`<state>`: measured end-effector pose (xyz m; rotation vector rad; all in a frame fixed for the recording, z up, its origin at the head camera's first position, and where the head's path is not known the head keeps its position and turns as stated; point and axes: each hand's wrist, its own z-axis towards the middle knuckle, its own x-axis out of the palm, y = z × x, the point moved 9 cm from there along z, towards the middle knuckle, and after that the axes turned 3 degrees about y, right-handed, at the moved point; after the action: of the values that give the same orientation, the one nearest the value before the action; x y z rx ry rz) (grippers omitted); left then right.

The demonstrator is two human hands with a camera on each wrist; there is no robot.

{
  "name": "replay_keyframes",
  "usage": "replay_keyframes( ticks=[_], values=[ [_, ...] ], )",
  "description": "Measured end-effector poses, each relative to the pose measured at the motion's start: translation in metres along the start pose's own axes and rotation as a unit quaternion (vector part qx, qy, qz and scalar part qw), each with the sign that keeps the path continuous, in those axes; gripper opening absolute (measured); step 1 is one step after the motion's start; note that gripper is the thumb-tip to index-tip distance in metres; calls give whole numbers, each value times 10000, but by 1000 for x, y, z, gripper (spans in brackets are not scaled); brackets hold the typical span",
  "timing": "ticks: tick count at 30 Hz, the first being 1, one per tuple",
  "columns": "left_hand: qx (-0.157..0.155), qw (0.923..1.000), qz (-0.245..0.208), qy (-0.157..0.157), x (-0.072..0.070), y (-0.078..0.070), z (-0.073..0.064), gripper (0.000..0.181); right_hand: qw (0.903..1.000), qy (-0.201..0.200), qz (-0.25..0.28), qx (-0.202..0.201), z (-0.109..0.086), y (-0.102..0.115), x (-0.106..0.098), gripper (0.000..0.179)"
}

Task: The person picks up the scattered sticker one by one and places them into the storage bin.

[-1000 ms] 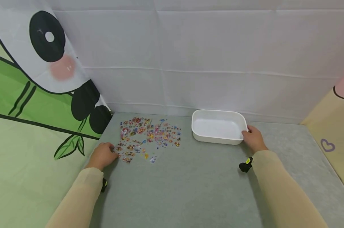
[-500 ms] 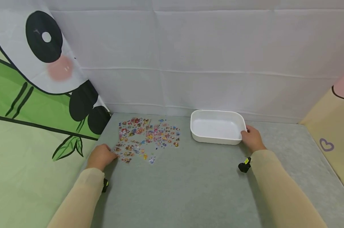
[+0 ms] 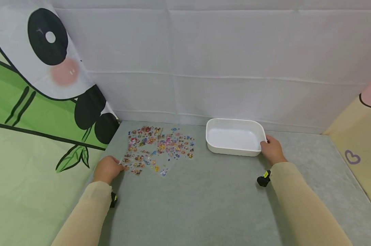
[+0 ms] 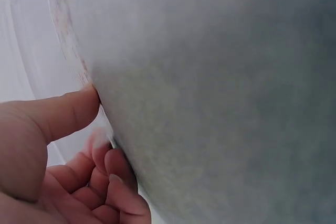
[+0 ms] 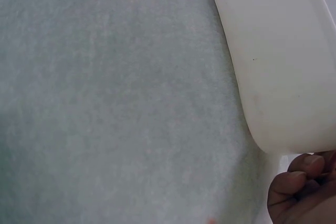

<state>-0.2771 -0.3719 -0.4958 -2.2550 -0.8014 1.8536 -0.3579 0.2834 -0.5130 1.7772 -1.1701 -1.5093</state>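
Observation:
Clear sticker sheets (image 3: 160, 143) covered in small colourful stickers lie flat at the back left of the table. At their near left corner, my left hand (image 3: 108, 169) pinches a sheet's edge, which shows as a thin pale line rising by the fingertips. The left wrist view has the thumb (image 4: 73, 113) at that edge and the other fingers curled below it. An empty white rectangular tray (image 3: 236, 136) sits upright to the right. My right hand (image 3: 273, 151) grips its right end, thumb at the rim; in the right wrist view curled fingers (image 5: 299, 179) show beside the tray's end.
The grey table (image 3: 197, 198) meets a white cloth backdrop (image 3: 222, 61) just behind the tray. Printed cloth panels stand at both sides, a green one (image 3: 25, 177) on the left and a yellow one (image 3: 357, 143) on the right.
My left hand has drawn very slightly left, and the sheet's edge now shows lifted at its fingertips. My right hand and the tray stay in place.

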Motion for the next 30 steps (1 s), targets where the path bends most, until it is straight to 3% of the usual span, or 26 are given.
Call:
replay_keyframes(
  ticks=[9,18,30],
  values=[
    [19,10000,-70,-31,2,-3,-1,14,10000,24,33,-13,-1,0,-1,58],
    [188,9997,-148,-32,-4,-1,-2,19,9999,14,84,97,-1,0,1,58],
    [201,9958,-892,26,-19,1,1,25,9997,-104,-202,-26,-3,7,-3,57]
  ],
)
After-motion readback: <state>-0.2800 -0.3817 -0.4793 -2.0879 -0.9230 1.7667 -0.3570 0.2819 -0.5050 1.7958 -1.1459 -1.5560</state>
